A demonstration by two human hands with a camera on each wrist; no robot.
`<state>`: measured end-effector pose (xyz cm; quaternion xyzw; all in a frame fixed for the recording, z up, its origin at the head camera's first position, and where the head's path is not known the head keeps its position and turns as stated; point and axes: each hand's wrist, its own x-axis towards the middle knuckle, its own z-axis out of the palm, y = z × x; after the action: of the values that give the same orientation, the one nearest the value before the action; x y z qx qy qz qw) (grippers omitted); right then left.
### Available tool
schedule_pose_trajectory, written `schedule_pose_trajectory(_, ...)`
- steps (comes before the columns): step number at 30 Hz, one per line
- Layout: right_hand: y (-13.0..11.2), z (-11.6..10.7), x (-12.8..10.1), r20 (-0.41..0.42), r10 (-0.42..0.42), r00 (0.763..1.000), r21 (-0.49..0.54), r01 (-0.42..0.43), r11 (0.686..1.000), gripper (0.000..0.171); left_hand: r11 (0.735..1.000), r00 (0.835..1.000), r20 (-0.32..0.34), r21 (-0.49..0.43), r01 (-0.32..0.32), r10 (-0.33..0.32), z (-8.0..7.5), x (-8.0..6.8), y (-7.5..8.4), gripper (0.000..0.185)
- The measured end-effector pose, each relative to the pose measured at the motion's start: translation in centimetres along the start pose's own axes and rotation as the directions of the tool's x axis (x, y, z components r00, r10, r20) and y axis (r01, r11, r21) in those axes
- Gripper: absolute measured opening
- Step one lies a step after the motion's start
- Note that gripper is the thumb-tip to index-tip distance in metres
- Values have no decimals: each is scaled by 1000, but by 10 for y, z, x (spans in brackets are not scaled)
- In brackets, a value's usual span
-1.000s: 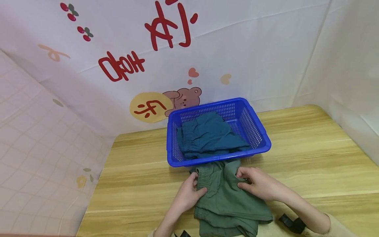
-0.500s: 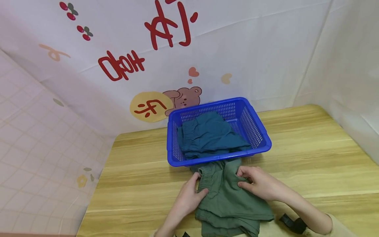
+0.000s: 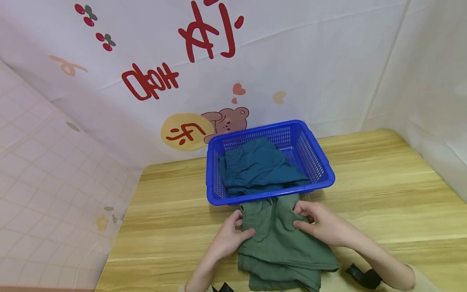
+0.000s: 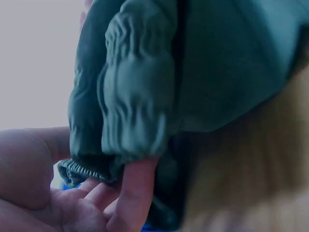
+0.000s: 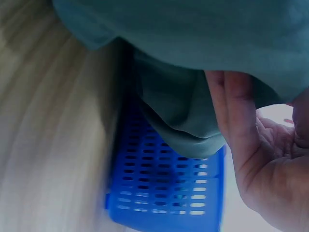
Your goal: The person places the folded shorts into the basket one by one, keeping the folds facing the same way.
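Folded green shorts [image 3: 277, 239] with a gathered elastic waistband lie in front of the basket. My left hand [image 3: 230, 237] grips the waistband end, thumb on top and fingers tucked beneath. In the left wrist view the fingers [image 4: 137, 193] go under the gathered waistband [image 4: 135, 106]. On the other side my right hand [image 3: 324, 225] holds the cloth between thumb and fingers. The right wrist view has its fingers [image 5: 236, 106] reaching under the green fabric [image 5: 193, 34]. Inside the blue plastic basket [image 3: 270, 194] lies a folded teal-blue garment [image 3: 259, 166], also with an elastic waistband.
The basket stands on a wood-grain table [image 3: 171, 227] near the back wall covering [image 3: 328, 73], which carries red characters and a bear print. Black straps [image 3: 363, 275] show near the wrists.
Both hands keep their hold on the green shorts. The left hand and waistband end have shifted slightly, and the shorts' upper edge sits a little closer to the basket. The basket stays put.
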<state>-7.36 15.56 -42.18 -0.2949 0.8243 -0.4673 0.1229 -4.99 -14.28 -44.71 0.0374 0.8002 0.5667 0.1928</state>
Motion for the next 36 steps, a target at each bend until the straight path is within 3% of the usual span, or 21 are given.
schedule_pose_trajectory(7, -15, -8, -11, -52, -47, 998, 66, 51, 997, 28, 999, 999, 51, -32, 10, -9, -9, -16, 22, 34)
schedule_pose_trajectory(12, -27, -12, -19, -78, -59, 995, 87, 65, 994, 29, 999, 998, 58, -27, -19, 20, -9, -29, 35, 33)
schedule_pose_trajectory(14, -31, -15, -21, -108, -66, 992, 75, 74, 994, 27, 998, 998, 41, -48, -49, 51, -10, -33, 38, 30)
schedule_pose_trajectory(19, -39, -22, -20, -220, -53, 974, 12, 57, 998, 25, 982, 989, -61, -125, -143, 136, -13, -40, 43, 47)
schedule_pose_trajectory(25, -48, -32, -9, -305, -18, 952, 4, 21, 1000, 23, 959, 942, -247, -113, -260, 227, -19, -43, 52, 43)
schedule_pose_trajectory(32, -62, -42, 10, -345, -8, 939, 10, 13, 1000, 22, 942, 884, -373, -69, -329, 282, -25, -45, 68, 46)
schedule_pose_trajectory(36, -71, -50, 24, -365, -21, 931, -5, 21, 1000, 20, 933, 856, -412, -37, -358, 312, -31, -46, 80, 43)
